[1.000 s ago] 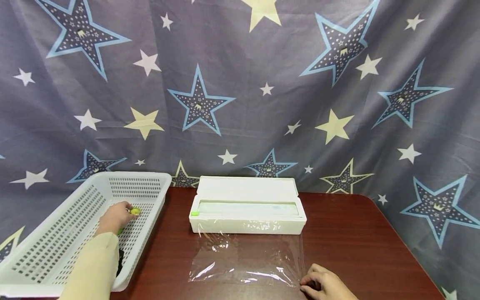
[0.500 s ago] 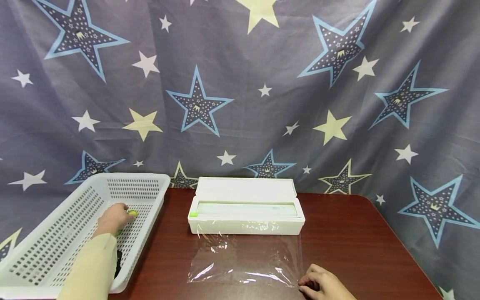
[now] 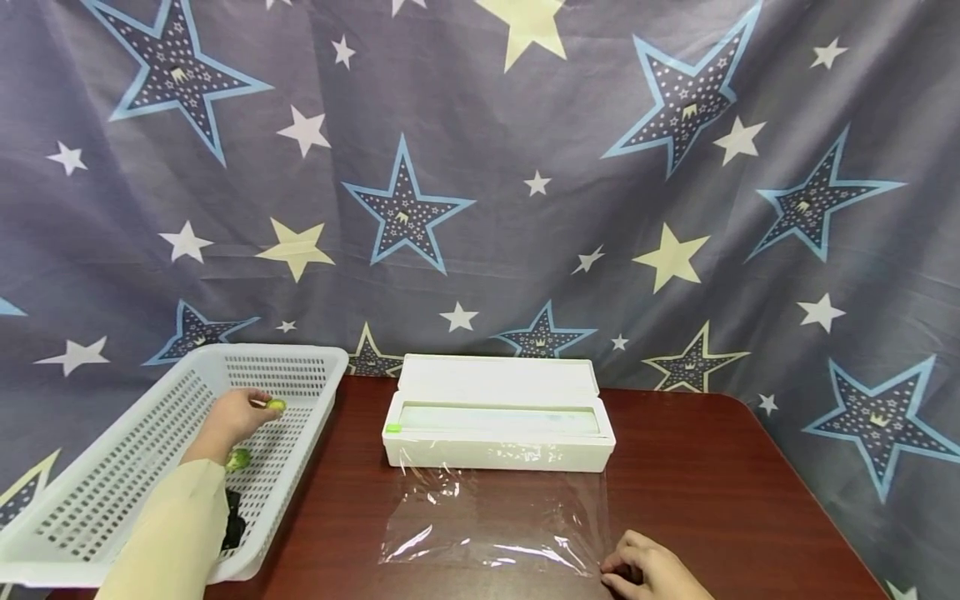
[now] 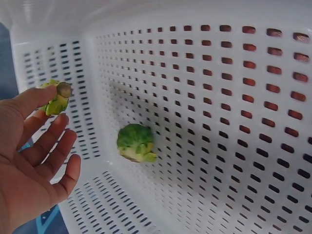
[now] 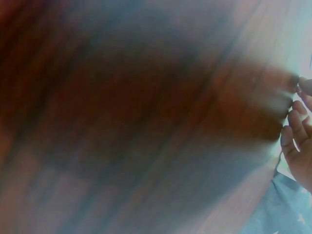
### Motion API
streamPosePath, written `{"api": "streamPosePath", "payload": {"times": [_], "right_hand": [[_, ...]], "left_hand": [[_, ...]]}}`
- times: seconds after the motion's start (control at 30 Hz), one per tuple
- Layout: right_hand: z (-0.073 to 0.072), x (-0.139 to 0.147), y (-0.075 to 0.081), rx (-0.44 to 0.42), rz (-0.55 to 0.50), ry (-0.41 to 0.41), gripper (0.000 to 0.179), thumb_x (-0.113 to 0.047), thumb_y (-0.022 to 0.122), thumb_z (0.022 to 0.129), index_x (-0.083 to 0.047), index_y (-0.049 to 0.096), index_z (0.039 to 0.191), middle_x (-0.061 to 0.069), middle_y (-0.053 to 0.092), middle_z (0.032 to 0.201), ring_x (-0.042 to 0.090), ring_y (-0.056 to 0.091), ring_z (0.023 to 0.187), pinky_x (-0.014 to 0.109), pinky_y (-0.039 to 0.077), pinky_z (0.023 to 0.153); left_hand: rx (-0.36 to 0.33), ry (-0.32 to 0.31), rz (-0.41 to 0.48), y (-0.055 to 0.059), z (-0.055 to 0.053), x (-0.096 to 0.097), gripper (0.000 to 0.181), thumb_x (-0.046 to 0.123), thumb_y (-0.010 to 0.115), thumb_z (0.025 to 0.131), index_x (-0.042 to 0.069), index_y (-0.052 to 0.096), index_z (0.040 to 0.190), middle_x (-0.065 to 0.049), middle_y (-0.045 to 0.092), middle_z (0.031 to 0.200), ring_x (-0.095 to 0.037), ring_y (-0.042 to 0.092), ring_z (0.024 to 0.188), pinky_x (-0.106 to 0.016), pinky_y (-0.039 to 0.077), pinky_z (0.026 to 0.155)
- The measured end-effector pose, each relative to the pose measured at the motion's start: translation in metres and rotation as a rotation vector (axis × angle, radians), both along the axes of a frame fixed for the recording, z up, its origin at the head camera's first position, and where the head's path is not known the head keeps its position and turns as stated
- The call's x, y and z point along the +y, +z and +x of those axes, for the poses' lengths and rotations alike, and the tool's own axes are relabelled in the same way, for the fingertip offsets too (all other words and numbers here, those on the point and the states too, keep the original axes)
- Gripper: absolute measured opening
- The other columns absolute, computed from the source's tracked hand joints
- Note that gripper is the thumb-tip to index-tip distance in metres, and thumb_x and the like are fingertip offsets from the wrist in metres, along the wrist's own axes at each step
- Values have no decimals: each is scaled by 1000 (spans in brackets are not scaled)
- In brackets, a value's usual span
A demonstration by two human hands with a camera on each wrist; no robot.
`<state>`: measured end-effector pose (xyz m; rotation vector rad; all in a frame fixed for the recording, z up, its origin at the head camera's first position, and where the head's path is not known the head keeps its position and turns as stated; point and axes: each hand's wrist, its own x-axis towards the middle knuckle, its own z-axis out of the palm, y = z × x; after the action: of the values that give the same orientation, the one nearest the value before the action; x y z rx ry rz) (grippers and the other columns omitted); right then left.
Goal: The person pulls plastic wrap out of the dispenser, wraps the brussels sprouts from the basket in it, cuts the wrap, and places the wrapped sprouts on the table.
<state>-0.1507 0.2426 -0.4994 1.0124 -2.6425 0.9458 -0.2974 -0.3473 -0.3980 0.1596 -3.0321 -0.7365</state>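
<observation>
My left hand (image 3: 236, 414) pinches a small Brussels sprout (image 4: 57, 103) between thumb and index finger, its pale cut stem showing in the left wrist view. The other fingers are spread loosely. This hand is inside the white perforated basket (image 3: 334, 379). A second Brussels sprout (image 4: 135, 141) lies on the basket's bottom, apart from the hand. My right hand (image 3: 651, 569) rests on the table with bent fingers, its fingertips at the near right corner of a sheet of clear plastic wrap (image 3: 487, 521). The right wrist view is mostly blurred, and no grip on the wrap shows there.
The wrap comes out of a white dispenser box (image 3: 498, 454) with its lid raised and a green slider (image 3: 393, 428) at the left. A black object (image 3: 233, 523) lies in the basket near my sleeve. A star-patterned curtain hangs behind the brown table (image 3: 697, 475).
My left hand has moved up and farther into the basket with the sprout. The second sprout and the black object now show more fully. The right hand stays in place.
</observation>
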Motion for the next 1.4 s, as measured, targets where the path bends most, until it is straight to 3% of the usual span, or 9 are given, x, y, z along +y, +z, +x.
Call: {"api": "streamPosePath", "payload": {"times": [0.2,0.53,0.83,1.13,1.4], "right_hand": [[0,1,-1,15,-7,16,7,-12,73,79,-18,69,82,-13,49,75,-11,37,64,11,35,51],[1,1,0,-36,-3,1,5,-13,71,80,-18,70,82,-13,49,76,-11,38,64,12,37,51],[0,2,-2,-25,-10,1,7,-12,72,79,-18,69,81,-14,49,76,-12,38,64,12,37,51],[1,1,-2,-24,-14,-10,7,-12,73,78,-19,69,80,-14,49,75,-11,38,64,12,37,51],[1,1,-3,-7,-25,-2,7,-11,73,78,-17,69,80,-14,49,75,-12,39,64,12,37,50]], "left_hand": [[-11,-15,40,8,3,3,51,25,61,87,-15,52,118,-35,57,110,-44,57,94,-47,49,73],[56,-55,81,27,8,15,49,27,63,86,-11,56,116,-31,61,108,-42,58,94,-45,49,74],[88,-70,104,48,22,30,50,31,63,87,-7,57,119,-27,62,108,-38,59,94,-43,48,74],[178,-154,64,63,32,51,45,30,68,84,-5,63,112,-15,67,92,-17,59,79,-28,44,65],[210,-222,106,70,41,75,38,25,69,83,-5,64,106,-15,68,88,-15,60,75,-27,44,63]]}}
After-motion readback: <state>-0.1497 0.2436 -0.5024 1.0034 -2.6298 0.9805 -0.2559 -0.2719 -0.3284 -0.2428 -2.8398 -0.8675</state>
